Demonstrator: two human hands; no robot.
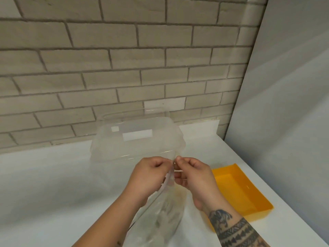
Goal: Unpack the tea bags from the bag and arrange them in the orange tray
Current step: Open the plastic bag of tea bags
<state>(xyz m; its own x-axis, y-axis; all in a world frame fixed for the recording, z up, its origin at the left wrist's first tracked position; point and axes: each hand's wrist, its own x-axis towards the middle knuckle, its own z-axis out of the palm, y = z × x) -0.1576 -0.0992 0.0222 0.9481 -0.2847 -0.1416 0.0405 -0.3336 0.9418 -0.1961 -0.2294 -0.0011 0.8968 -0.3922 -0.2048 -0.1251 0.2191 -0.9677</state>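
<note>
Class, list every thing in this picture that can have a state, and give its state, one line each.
left hand: pinches the clear bag's top edge.
right hand: pinches the same edge.
clear bag: held up by its top, blurred contents inside.
orange tray: on the table, holds nothing.
clear container: on the table behind the hands, looks empty; lidded or not, cannot tell.

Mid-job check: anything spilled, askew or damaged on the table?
Nothing stands out. The left hand and right hand pinch the top of the clear bag; the orange tray lies flat and empty on the table.
</note>
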